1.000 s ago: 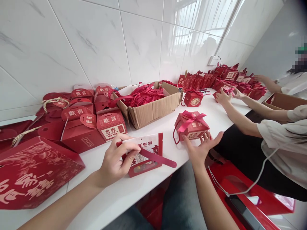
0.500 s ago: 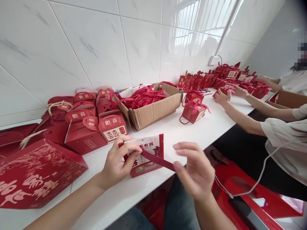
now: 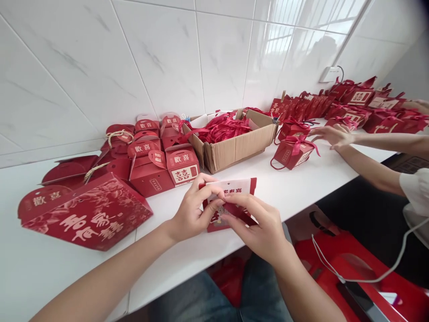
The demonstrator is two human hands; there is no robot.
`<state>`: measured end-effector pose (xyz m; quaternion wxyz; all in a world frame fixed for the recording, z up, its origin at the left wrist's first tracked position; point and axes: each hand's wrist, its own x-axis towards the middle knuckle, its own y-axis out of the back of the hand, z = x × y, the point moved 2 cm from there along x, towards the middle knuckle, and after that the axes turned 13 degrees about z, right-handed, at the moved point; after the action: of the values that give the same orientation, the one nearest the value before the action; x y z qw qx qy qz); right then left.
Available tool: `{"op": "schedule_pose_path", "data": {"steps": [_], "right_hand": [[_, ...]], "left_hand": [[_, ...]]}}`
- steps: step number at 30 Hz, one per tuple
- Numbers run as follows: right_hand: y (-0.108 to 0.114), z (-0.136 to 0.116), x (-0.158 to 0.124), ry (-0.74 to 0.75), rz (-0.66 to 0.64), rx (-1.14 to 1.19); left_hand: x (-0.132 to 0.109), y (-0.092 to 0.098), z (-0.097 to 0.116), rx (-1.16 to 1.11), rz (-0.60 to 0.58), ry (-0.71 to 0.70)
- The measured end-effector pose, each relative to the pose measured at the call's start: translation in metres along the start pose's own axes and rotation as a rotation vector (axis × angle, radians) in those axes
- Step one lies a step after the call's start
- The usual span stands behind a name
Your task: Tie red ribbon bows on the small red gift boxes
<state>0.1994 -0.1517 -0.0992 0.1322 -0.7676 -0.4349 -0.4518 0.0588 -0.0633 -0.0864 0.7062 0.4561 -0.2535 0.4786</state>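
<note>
Strip (image 3: 244, 216), flat and dark red, lies between the person's two hands, just in front of a red-and-white printed packet (image 3: 241, 184) near the front edge of the white worktop (image 3: 164, 268). The left hand (image 3: 196, 208) is closed, thumb and forefinger pinching the strip; whether its other fingers also grip the packet cannot be told. The right hand (image 3: 259, 223) is half curled, thumb below the strip and forefinger above, with the forefinger's tip against the left fingertips; whether it grips is unclear.

Beyond the packet stands an open corrugated cardboard box (image 3: 239, 152) heaped with crimson ribbons (image 3: 228, 127). To its left are red gift boxes (image 3: 182, 172) in a cluster, and nearer, a large floral-printed box (image 3: 90, 214) resting tilted, a twisted rope handle (image 3: 95, 172) behind it. To the right sits a small bow-tied box (image 3: 291, 154) with a cord loop, another like it close behind. Farther right, a co-worker's hands (image 3: 335, 134) reach over the worktop beside a pile of finished-looking bow-topped boxes (image 3: 380, 118).
</note>
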Motion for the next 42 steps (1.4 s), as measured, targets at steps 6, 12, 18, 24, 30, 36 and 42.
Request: {"op": "schedule_pose_path", "data": {"steps": [6, 12, 18, 24, 30, 36, 42], "right_hand": [[-0.005, 0.011, 0.000, 0.180, 0.143, 0.036], [-0.008, 0.017, -0.002, 0.205, 0.154, 0.020], [-0.009, 0.015, -0.002, 0.144, 0.222, 0.008], [-0.002, 0.013, 0.003, -0.032, 0.281, -0.034], [0.000, 0.007, 0.012, -0.132, 0.205, -0.106], [-0.004, -0.001, 0.013, -0.223, 0.227, -0.125], [-0.004, -0.010, 0.011, -0.166, 0.311, -0.237]], "left_hand": [[-0.002, 0.000, 0.000, 0.001, -0.017, -0.004], [-0.003, -0.001, 0.001, 0.027, -0.006, 0.018], [-0.006, -0.003, -0.001, 0.021, 0.037, -0.023], [-0.008, -0.006, -0.010, -0.064, 0.091, -0.111], [-0.016, -0.011, -0.016, -0.095, 0.176, 0.031], [-0.016, -0.010, -0.010, -0.014, 0.204, 0.105], [-0.016, -0.011, -0.004, -0.105, 0.198, 0.055]]}}
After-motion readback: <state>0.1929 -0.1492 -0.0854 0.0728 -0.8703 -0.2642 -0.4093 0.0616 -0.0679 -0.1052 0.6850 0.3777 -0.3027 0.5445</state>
